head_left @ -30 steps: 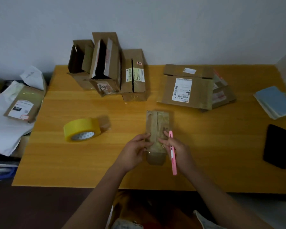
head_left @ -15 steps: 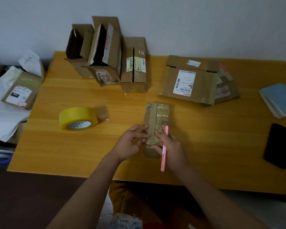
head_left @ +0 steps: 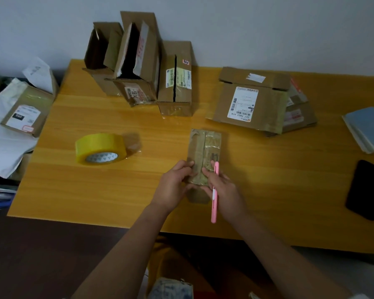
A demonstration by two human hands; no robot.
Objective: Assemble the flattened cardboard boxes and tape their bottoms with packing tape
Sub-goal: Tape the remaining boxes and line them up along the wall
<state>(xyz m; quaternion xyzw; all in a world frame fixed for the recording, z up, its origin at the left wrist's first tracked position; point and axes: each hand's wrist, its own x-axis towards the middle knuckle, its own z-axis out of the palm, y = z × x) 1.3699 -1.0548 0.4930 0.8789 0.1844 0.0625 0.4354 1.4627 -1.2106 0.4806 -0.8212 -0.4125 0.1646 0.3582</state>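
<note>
A small taped cardboard box (head_left: pixel 205 152) stands on the wooden table (head_left: pixel 268 169) in front of me. My left hand (head_left: pixel 174 186) holds its near left side with thumb and fingers. My right hand (head_left: pixel 224 190) grips a pink utility knife (head_left: pixel 214 195) and rests its fingers on the box's top near end. A yellow roll of packing tape (head_left: pixel 99 151) lies to the left. Three assembled boxes (head_left: pixel 138 61) stand at the back. A flattened box with a white label (head_left: pixel 246 104) lies on another flat one at the back right.
A black phone (head_left: pixel 365 189) lies near the right edge, and a blue notebook (head_left: pixel 367 128) sits beyond it. Off the table's left side lie white papers and a labelled parcel (head_left: pixel 24 113). The wall runs close behind the boxes.
My right hand with the knife has shifted slightly left over the box's near end. My left hand's grip stays the same. The view has tilted a little.
</note>
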